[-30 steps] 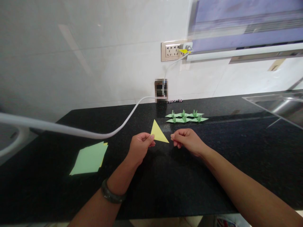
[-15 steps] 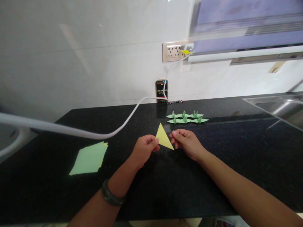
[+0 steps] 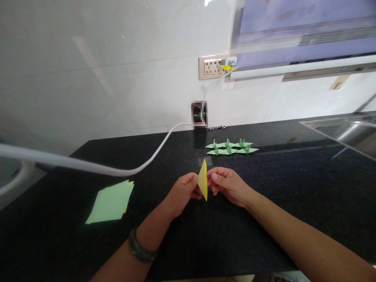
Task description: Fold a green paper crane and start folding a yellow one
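Note:
A yellow sheet of origami paper [image 3: 203, 181], folded into a triangle, stands nearly edge-on above the dark counter. My left hand [image 3: 185, 192] pinches its left side between thumb and fingers. At the right edge of the paper, my right hand [image 3: 229, 184] has its thumb and fingertips closed against it; some of those fingertips are hidden behind the paper. Just beyond my hands, several green folded paper cranes [image 3: 229, 150] sit in two rows. To the left lies a stack of green paper sheets [image 3: 110, 203], with yellow corners showing underneath.
A white cable [image 3: 126, 171] arches across the left side, in front of the counter [image 3: 179, 250]. Against the tiled wall leans a blurred-out phone [image 3: 199, 114], below a socket panel [image 3: 210, 67]. A metal sink [image 3: 349, 131] is at the right.
The yellow triangle has turned from facing me to nearly edge-on. My right hand has come left to the paper's edge, and both hands appear slightly lower in view.

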`<state>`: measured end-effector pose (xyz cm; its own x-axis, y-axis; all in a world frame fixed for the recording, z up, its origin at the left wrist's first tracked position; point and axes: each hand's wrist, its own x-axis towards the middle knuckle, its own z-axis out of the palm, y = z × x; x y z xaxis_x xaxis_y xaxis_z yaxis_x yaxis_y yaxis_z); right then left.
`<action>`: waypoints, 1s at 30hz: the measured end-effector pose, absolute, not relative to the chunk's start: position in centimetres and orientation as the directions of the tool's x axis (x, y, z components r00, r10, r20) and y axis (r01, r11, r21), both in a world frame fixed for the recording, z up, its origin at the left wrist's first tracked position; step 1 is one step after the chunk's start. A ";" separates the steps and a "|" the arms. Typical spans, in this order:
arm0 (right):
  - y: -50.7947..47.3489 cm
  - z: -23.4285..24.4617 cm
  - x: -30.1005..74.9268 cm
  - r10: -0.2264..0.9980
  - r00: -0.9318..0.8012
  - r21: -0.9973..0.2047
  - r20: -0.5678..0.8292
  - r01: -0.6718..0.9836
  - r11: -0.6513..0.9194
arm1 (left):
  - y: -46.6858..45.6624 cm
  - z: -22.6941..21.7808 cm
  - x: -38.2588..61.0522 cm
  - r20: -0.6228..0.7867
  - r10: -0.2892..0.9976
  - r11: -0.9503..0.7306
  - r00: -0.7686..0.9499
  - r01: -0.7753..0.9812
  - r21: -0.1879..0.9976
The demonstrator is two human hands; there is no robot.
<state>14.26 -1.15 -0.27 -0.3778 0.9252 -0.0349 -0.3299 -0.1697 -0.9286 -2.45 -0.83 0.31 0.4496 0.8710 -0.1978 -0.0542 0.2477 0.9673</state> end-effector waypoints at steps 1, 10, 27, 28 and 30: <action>-1.2 -0.3 14.2 0.925 -0.378 -0.932 -0.038 -0.322 -0.170 | -0.9 0.4 -2.4 -0.201 0.872 0.245 0.447 -0.043 0.969; -1.3 -0.2 14.0 0.920 -0.391 -0.951 -0.040 -0.268 -0.155 | -0.9 0.4 -2.2 -0.205 0.873 0.221 0.443 0.016 0.975; -1.3 -0.3 14.1 0.911 -0.409 -0.953 -0.054 -0.250 -0.169 | -0.6 0.1 -2.5 -0.196 0.889 0.209 0.414 0.014 0.978; -1.3 -0.3 14.1 0.917 -0.394 -0.959 -0.060 -0.233 -0.163 | -0.6 0.1 -2.5 -0.191 0.899 0.198 0.394 0.023 0.980; -1.2 -0.2 14.1 0.933 -0.355 -0.971 -0.069 -0.191 -0.144 | -0.5 0.2 -2.5 -0.163 0.924 0.151 0.346 0.059 0.987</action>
